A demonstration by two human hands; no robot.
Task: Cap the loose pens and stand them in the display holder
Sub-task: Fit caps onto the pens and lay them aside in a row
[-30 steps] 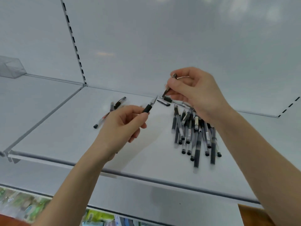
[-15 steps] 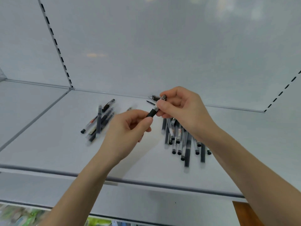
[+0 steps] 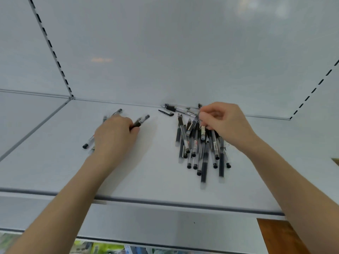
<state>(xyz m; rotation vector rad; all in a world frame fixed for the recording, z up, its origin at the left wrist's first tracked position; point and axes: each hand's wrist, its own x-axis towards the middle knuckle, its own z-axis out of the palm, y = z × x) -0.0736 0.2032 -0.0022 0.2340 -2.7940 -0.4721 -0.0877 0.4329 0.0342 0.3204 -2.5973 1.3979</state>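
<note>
A heap of several black and clear pens (image 3: 200, 149) lies on the white shelf (image 3: 156, 171) at the right. My right hand (image 3: 223, 121) rests on the heap's far end, fingertips pinched on the tip of one pen (image 3: 191, 125). My left hand (image 3: 114, 134) is low over a smaller group of pens (image 3: 88, 143) at the left and holds a capped black pen (image 3: 142, 120) whose cap end sticks out to the right. A loose black cap (image 3: 166, 113) and two clear pens (image 3: 180, 109) lie by the back wall. No display holder is in view.
The shelf's back wall (image 3: 165, 52) rises close behind the pens, with slotted uprights (image 3: 53, 52) at left and right. The shelf's front edge (image 3: 146, 200) runs below my forearms. Coloured packets (image 3: 102, 247) show on a lower level.
My hands, joined at the middle over one pen, have parted. The left hand carried the capped pen down to the left group; the right hand dropped onto the heap.
</note>
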